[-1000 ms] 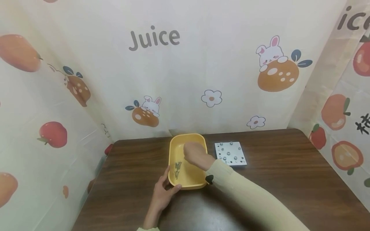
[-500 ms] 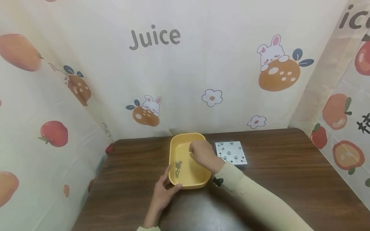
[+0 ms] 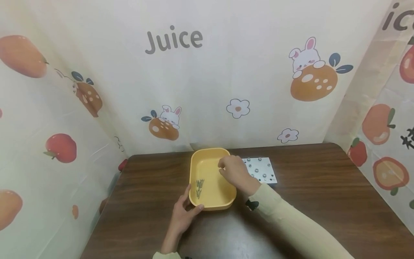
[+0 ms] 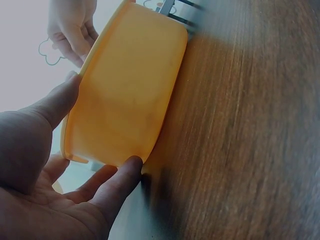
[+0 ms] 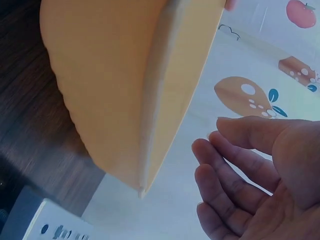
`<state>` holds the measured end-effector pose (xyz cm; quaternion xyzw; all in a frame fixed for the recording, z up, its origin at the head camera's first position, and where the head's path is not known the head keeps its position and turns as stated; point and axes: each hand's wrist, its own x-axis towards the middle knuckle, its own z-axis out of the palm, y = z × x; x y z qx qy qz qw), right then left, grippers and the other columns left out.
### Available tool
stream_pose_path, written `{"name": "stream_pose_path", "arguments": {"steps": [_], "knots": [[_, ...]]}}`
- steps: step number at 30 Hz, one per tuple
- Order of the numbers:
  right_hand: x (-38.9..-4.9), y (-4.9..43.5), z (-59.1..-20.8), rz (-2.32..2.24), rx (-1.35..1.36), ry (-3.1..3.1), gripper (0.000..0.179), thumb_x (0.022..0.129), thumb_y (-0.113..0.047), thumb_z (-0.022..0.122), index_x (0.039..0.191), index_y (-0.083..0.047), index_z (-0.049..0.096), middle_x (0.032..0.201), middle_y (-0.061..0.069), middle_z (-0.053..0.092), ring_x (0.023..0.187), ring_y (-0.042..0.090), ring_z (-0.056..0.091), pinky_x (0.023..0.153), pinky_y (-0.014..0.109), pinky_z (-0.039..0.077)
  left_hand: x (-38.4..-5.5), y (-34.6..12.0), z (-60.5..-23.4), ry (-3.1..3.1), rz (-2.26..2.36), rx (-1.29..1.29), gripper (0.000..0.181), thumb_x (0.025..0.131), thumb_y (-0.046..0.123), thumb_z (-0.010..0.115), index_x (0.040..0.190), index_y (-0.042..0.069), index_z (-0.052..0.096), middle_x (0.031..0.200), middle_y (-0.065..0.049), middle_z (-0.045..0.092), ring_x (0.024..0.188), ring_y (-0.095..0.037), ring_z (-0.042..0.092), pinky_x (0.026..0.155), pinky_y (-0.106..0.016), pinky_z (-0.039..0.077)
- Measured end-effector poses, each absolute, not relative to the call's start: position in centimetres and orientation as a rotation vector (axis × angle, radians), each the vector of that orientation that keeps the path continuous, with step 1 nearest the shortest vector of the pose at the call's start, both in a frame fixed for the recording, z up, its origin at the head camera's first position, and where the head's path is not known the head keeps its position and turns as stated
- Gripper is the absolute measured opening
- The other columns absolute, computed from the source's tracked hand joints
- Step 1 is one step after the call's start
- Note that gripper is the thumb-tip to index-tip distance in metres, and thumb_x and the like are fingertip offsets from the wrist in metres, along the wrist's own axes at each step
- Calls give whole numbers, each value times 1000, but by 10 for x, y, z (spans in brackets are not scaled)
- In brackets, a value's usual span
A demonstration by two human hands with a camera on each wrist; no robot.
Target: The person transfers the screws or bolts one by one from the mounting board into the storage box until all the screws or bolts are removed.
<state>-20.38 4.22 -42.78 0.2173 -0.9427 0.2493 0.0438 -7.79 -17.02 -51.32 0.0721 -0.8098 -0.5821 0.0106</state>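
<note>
A yellow plastic tray (image 3: 213,172) stands on the table, with several thin dark metal pieces, like screws or pins (image 3: 199,189), lying at its near left. My left hand (image 3: 182,214) grips the tray's near left corner. In the left wrist view its thumb (image 4: 62,97) lies at the rim, and its other fingers bend round the corner. Over the tray's right rim hovers my right hand (image 3: 238,174). In the right wrist view this hand (image 5: 240,185) has loosely bent fingers, the thumb apart from them, and nothing visible between them.
Right of the tray sits a pale metal block (image 3: 266,172) with holes and several round fittings on top, partly covered by the right hand. The brown wooden table (image 3: 317,180) ends at a printed curtain (image 3: 207,79) at the back and sides.
My right hand has moved from over the middle of the tray rightward to its right rim, towards the block, and its fingers have loosened. The left hand keeps its place on the tray.
</note>
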Motion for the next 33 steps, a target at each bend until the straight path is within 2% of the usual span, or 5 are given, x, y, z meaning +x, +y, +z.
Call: {"name": "stream_pose_path", "arguments": {"steps": [9, 13, 20, 29, 33], "knots": [[-202, 54, -426, 779, 624, -2859, 14, 88, -6, 82, 102, -5, 82, 103, 10, 80, 97, 31, 74, 89, 45, 62, -77, -171, -514, -2473, -1899, 173, 95, 86, 12, 88, 165, 11, 36, 152, -29, 48, 139, -49, 53, 110, -55, 53], [-203, 58, -428, 780, 612, -2860, 14, 89, -6, 82, 103, -5, 82, 104, 9, 79, 97, 31, 72, 88, 45, 61, -77, -170, -514, -2482, -1881, 184, 94, 86, 12, 88, 165, 10, 37, 151, -29, 49, 138, -49, 53, 113, -57, 50], [-204, 67, -434, 751, 611, -2815, 13, 88, -5, 82, 101, -6, 82, 99, 10, 78, 90, 30, 71, 81, 44, 61, -77, -170, -513, -2490, -1857, 181, 94, 85, 13, 89, 165, 11, 38, 149, -28, 51, 136, -47, 56, 117, -60, 45], [-206, 80, -439, 777, 567, -2823, 15, 89, -4, 80, 104, -4, 82, 101, 12, 78, 95, 32, 73, 87, 46, 62, -77, -170, -514, -2485, -1864, 186, 95, 85, 14, 89, 165, 12, 38, 145, -26, 54, 136, -47, 56, 118, -61, 44], [-206, 84, -441, 812, 540, -2828, 14, 89, -5, 81, 103, -5, 82, 100, 10, 79, 94, 30, 73, 84, 45, 64, -76, -170, -514, -2484, -1864, 186, 95, 85, 14, 89, 165, 11, 38, 143, -26, 55, 136, -47, 56, 117, -61, 44]]}}
